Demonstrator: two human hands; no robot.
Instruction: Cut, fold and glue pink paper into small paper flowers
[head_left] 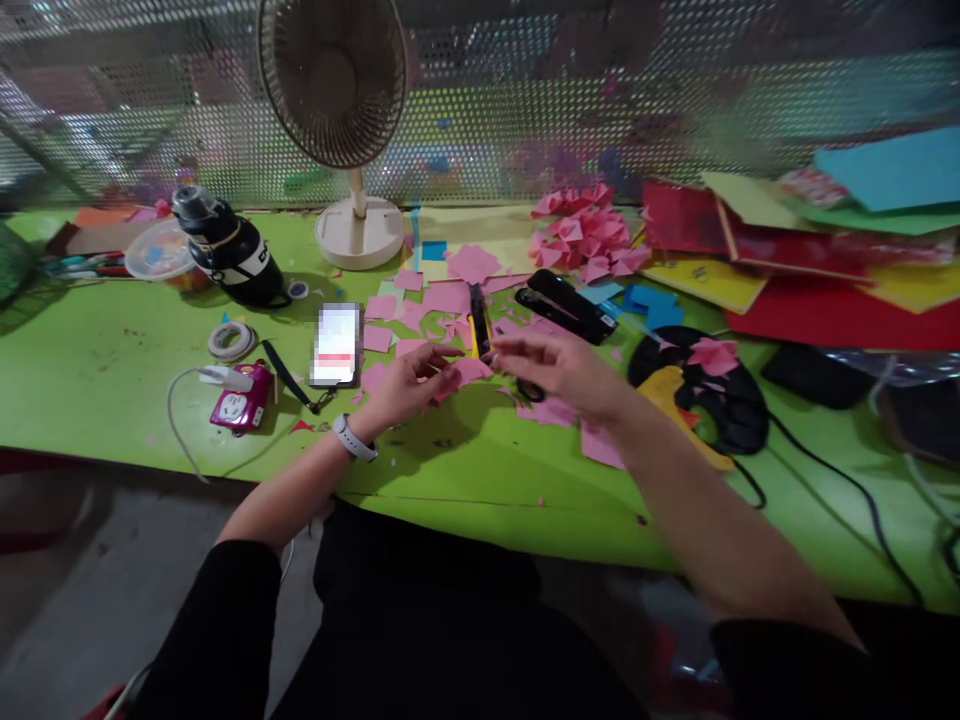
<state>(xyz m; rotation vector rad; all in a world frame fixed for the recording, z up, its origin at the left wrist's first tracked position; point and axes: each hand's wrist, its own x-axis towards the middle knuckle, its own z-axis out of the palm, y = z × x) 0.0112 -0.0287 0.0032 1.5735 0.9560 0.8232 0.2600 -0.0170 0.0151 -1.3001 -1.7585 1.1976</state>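
Note:
My left hand (pixel 416 385), with a white band on the wrist, pinches a piece of pink paper (pixel 471 373) between thumb and fingers, just above the table. Close on its right, my right hand (pixel 559 370) has its fingers stretched toward the paper's tip; I make out nothing held in it. A black-and-yellow cutter (pixel 478 318) lies just beyond the fingertips. Black rings like scissor handles (pixel 529 389) show partly under my right hand. Pink paper scraps (pixel 442 298) are strewn around both hands. A black stapler (pixel 566 305) lies beyond my right hand.
A phone (pixel 336 345), tape roll (pixel 231 341) and pink power socket (pixel 241 398) lie left. Farther back stand a black bottle (pixel 232 255) and a fan (pixel 360 232). Folded pink pieces (pixel 585 235) are heaped behind. Right are a black ring-shaped object (pixel 739 400) and stacked coloured sheets (pixel 840 310).

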